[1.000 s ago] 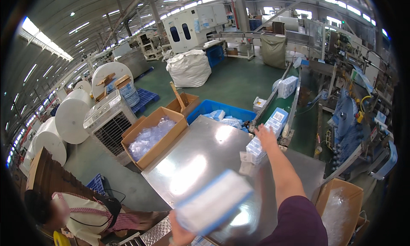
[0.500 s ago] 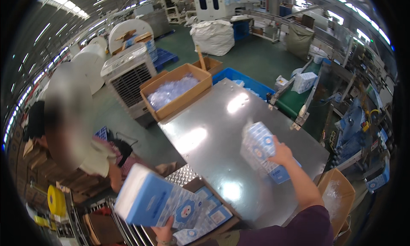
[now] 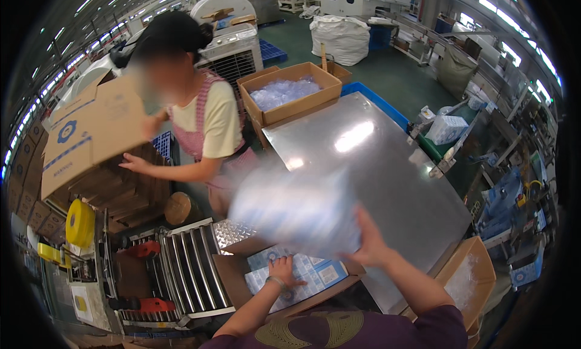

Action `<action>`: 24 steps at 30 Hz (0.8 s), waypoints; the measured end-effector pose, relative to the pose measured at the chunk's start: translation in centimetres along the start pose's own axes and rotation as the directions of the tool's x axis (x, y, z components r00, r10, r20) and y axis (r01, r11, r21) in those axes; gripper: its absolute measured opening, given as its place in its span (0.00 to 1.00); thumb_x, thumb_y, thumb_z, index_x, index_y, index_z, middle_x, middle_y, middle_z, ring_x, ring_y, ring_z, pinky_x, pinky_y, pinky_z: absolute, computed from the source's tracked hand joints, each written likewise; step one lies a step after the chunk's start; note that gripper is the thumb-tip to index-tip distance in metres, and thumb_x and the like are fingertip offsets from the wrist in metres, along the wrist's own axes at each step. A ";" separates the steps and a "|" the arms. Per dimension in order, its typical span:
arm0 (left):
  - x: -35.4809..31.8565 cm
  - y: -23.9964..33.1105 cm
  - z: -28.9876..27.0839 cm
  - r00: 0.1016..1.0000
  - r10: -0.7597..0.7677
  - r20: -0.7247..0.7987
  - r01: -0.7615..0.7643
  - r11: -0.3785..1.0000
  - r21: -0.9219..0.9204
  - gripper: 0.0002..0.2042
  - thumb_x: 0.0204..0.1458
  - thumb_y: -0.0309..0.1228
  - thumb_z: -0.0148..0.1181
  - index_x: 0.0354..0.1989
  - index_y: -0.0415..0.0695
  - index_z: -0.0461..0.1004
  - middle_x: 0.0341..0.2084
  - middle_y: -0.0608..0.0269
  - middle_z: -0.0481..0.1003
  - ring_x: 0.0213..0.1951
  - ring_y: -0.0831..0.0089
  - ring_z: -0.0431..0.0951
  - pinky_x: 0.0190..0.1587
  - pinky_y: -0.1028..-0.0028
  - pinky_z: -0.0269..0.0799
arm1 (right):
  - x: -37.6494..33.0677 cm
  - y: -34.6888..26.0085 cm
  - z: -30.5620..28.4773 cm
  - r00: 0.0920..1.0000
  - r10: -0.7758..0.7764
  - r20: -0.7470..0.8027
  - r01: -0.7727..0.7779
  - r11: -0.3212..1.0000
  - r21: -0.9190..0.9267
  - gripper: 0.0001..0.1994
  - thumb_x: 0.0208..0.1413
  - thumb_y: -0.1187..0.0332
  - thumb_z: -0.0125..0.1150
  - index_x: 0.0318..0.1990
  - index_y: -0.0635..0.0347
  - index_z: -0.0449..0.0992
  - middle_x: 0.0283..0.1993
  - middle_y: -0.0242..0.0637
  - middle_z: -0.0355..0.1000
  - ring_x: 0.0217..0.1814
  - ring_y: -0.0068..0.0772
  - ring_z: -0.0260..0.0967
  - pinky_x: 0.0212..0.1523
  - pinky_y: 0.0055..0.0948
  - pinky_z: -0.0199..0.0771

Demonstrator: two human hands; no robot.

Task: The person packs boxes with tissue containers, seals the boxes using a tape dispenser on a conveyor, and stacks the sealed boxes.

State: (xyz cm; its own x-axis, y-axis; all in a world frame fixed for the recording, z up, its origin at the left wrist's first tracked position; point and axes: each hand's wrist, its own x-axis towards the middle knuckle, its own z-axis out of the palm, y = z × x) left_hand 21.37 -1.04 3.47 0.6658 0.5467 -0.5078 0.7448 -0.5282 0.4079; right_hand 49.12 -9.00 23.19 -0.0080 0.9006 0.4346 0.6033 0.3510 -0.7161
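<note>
My right hand grips the right end of a blue-and-white tissue pack, which is smeared by motion. The pack hangs in the air above the far edge of an open carton and the metal table. My left hand lies with fingers spread on several similar tissue packs inside that carton. The carton stands at the end of a roller conveyor, close in front of me.
At the left a co-worker holds a large brown carton. A carton of clear plastic film and a blue bin adjoin the table's far edge. A green belt carries a pack. Another carton stands right.
My right hand has lifted a pack off the table and moved it left. My left hand has released its pack and now rests in the carton. The co-worker has raised a brown carton.
</note>
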 end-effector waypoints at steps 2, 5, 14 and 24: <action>0.1 -1.0 1.4 0.998 0.017 0.064 -0.015 1.000 -0.022 0.51 0.42 0.63 0.72 0.69 0.42 0.59 0.61 0.46 0.68 0.64 0.51 0.66 0.65 0.55 0.64 | 1.6 -0.7 4.2 0.896 -0.269 0.354 0.336 0.931 -0.145 0.46 0.49 0.63 0.76 0.76 0.40 0.58 0.70 0.54 0.61 0.73 0.52 0.59 0.71 0.44 0.59; -1.2 -2.3 5.8 0.974 -0.067 -0.217 0.087 0.993 0.085 0.61 0.38 0.65 0.72 0.76 0.43 0.49 0.71 0.49 0.58 0.71 0.50 0.59 0.73 0.55 0.53 | 2.3 3.9 13.6 0.720 -0.148 0.678 0.533 0.744 -0.403 0.37 0.56 0.58 0.68 0.73 0.32 0.62 0.72 0.49 0.60 0.75 0.50 0.57 0.70 0.52 0.60; -9.8 -3.1 0.9 0.923 -0.161 -0.348 0.082 0.969 -0.233 0.31 0.46 0.43 0.72 0.57 0.41 0.72 0.57 0.44 0.70 0.61 0.49 0.69 0.65 0.47 0.61 | 0.1 11.5 18.6 0.689 0.111 0.716 0.209 0.916 -0.343 0.26 0.55 0.55 0.66 0.61 0.49 0.75 0.66 0.45 0.68 0.70 0.55 0.61 0.69 0.61 0.59; -16.6 -8.1 2.4 0.601 -0.657 -0.455 0.443 0.748 -0.494 0.19 0.50 0.40 0.65 0.42 0.36 0.77 0.31 0.39 0.79 0.38 0.41 0.80 0.44 0.49 0.76 | -7.3 12.2 9.1 0.721 0.585 0.373 -0.430 0.798 -0.422 0.14 0.56 0.71 0.59 0.49 0.67 0.74 0.38 0.55 0.79 0.43 0.62 0.78 0.48 0.54 0.77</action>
State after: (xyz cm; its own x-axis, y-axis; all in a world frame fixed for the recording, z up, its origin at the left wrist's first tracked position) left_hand 4.15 -7.42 6.77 -0.0679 0.9714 -0.2277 0.8742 0.1679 0.4556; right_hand 49.29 -8.94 6.33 0.0500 0.9497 -0.3091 0.8213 -0.2152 -0.5284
